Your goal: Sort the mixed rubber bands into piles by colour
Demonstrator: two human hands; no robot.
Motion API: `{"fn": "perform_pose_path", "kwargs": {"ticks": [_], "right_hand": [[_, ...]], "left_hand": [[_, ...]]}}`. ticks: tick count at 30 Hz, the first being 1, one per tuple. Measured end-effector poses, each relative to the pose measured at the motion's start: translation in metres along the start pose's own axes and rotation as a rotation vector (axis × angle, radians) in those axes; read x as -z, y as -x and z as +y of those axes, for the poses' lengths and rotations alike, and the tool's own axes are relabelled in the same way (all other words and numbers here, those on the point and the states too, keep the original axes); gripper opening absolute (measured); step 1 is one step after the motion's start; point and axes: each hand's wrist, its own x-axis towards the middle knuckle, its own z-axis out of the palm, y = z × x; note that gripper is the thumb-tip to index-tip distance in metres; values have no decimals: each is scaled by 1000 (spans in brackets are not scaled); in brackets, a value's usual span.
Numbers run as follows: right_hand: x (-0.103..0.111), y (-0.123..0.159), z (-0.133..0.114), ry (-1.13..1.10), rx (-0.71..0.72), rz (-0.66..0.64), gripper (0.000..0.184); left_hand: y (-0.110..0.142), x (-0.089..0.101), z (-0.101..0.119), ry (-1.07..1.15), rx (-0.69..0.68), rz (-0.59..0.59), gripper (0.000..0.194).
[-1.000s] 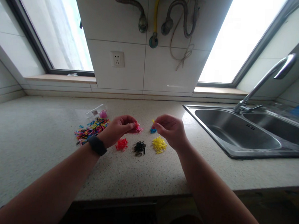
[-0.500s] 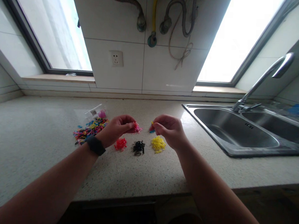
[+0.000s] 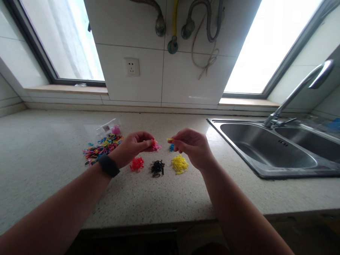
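Observation:
My left hand (image 3: 132, 147) is closed in a pinch beside a small pink pile of bands (image 3: 156, 145); whether it grips them I cannot tell. My right hand (image 3: 193, 147) pinches a small yellow band (image 3: 170, 139) just above a blue pile (image 3: 171, 147). On the speckled counter (image 3: 44, 167) below my hands lie a red pile (image 3: 137, 164), a black pile (image 3: 158, 168) and a yellow pile (image 3: 180, 164). A mixed heap of coloured bands (image 3: 101, 148) lies to the left of my left hand.
A clear plastic bag with a pink thing (image 3: 110, 128) lies behind the mixed heap. A steel double sink (image 3: 273, 150) with a faucet (image 3: 301, 88) takes the right side. The tiled wall holds a socket (image 3: 132, 67) and hoses (image 3: 188, 23).
My right hand has lifted slightly and turned, so the yellow band now sticks out to the left of its fingertips. My left hand has stayed in place.

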Motion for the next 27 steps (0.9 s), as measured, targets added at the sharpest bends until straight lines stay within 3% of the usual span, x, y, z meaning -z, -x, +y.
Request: {"fn": "perform_pose_path", "kwargs": {"ticks": [17, 23, 27], "right_hand": [[11, 2, 2, 202, 130, -103, 16], [51, -1, 3, 767, -40, -193, 11], [66, -4, 12, 1021, -89, -353, 7]], "left_hand": [[1, 0, 1, -9, 4, -1, 21], [3, 0, 2, -12, 9, -5, 22], [4, -2, 3, -26, 15, -26, 21]]}}
